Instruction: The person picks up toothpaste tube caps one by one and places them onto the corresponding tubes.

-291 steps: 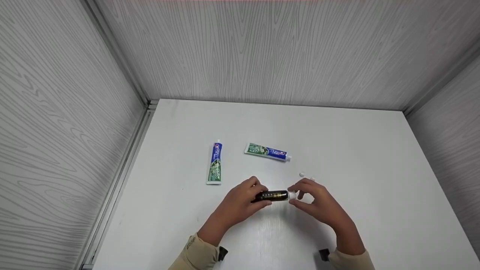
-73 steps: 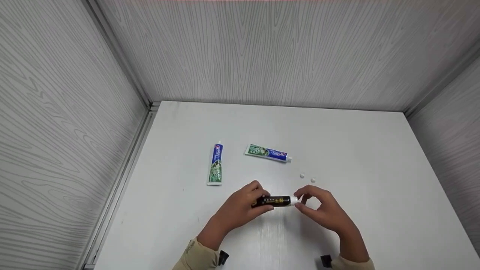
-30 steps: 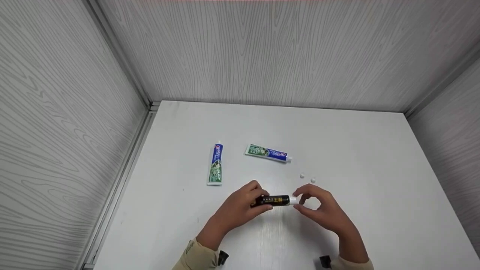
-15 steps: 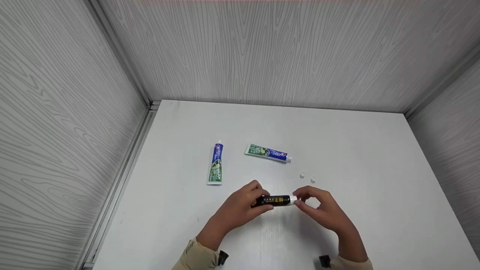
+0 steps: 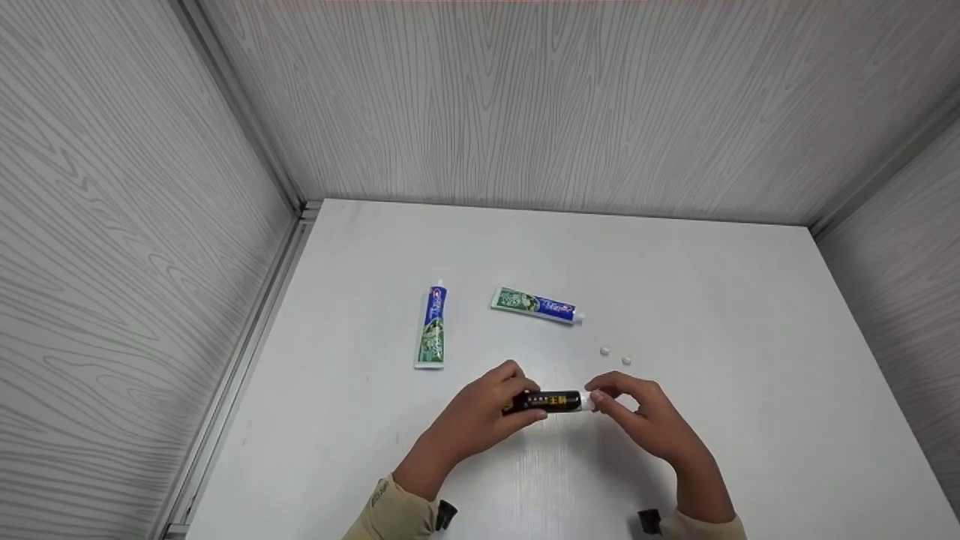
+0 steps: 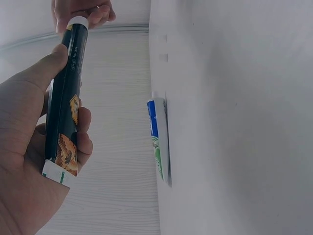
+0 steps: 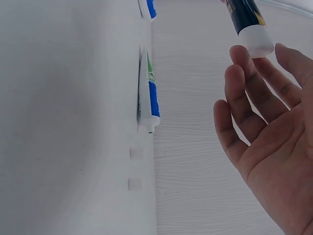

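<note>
My left hand (image 5: 480, 412) grips a black toothpaste tube (image 5: 553, 401) above the table, fingers and thumb curled round its body. In the left wrist view the tube's white crimped end (image 6: 56, 174) lies against the palm. At the other end is a white cap (image 7: 257, 41), which my right hand (image 5: 637, 412) pinches between thumb and forefinger. The other right fingers are spread loosely below it. Two blue-and-green toothpaste tubes lie beyond the hands: a left tube (image 5: 431, 326) pointing away and a right tube (image 5: 534, 306) lying crosswise, its bare nozzle (image 7: 150, 128) showing.
Two small white caps, a nearer cap (image 5: 627, 361) and a farther cap (image 5: 604, 351), lie on the white table (image 5: 712, 300) just beyond my right hand. Wood-grain panels (image 5: 525, 105) wall in the back and both sides.
Compared with the earliest frame, both hands and the black tube are slightly nearer the person. Over the last second my right thumb and fingers shift on the cap. The tubes on the table stay put.
</note>
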The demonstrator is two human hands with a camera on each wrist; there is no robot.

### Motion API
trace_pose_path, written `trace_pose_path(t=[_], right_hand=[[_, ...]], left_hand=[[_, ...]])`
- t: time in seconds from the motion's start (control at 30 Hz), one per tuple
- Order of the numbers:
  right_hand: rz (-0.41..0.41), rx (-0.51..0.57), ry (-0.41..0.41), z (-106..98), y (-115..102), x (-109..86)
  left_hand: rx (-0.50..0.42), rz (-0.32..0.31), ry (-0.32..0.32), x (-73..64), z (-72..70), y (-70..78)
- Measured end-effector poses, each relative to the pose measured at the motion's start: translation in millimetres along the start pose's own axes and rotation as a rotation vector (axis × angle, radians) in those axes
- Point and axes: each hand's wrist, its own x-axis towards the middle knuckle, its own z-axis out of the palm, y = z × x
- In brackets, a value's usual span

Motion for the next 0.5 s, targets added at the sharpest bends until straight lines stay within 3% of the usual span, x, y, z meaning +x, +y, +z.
trace_pose_path(t=[0.13, 0.33, 0.5], right_hand=[[-0.020, -0.010, 0.039, 0.1, -0.3, -0.4], [-0.139, -0.008, 0.103, 0.9, -0.8, -1.7], [-0.201, 0.006, 0.110, 1.8, -1.0, -2.6]], left_hand=[[0.005, -0.003, -0.004, 0.6, 0.0, 0.3], [0.008, -0.006, -0.006, 1.0, -0.3, 0.2], [0.018, 0.000, -0.003, 1.4, -0.4, 0.6]])
